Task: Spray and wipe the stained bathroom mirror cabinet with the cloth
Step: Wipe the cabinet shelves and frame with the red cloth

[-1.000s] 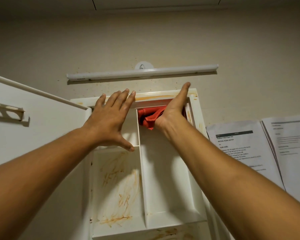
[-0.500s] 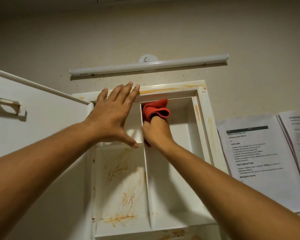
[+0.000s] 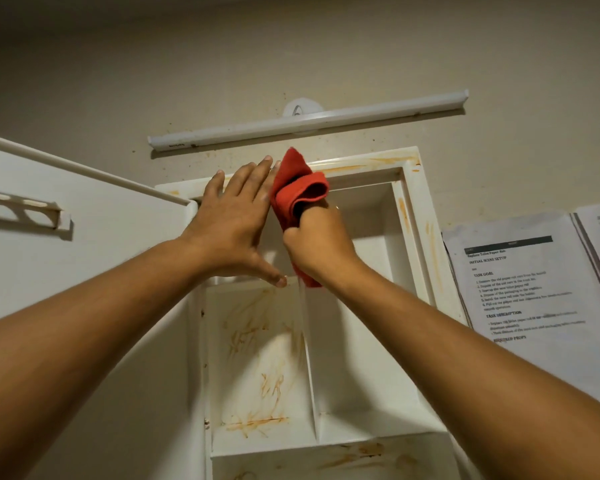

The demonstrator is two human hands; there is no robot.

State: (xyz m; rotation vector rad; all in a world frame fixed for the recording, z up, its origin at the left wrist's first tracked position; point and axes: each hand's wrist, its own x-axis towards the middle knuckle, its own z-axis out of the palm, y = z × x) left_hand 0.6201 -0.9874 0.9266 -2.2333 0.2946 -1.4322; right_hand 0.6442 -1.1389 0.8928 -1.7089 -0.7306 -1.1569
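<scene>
The white wall cabinet (image 3: 414, 209) stands open, with orange-brown stains on its top frame, right frame and the back of the lower left compartment (image 3: 257, 355). My left hand (image 3: 236, 220) lies flat with straight fingers against the upper left part of the cabinet, fingertips on the top frame. My right hand (image 3: 317, 244) grips a bunched red cloth (image 3: 297, 188) right beside it, at the top of the centre divider. The cloth's tip reaches above the top frame. No spray bottle is in view.
The cabinet door (image 3: 66, 244) swings open to the left, with a small rack on its inner side. A white tube light (image 3: 309, 123) is mounted on the wall above. Printed paper sheets (image 3: 534, 292) hang on the wall to the right.
My right hand has pulled the red cloth out of the upper right compartment and moved it left and up to the top frame, beside my left hand. My left hand stayed roughly in place.
</scene>
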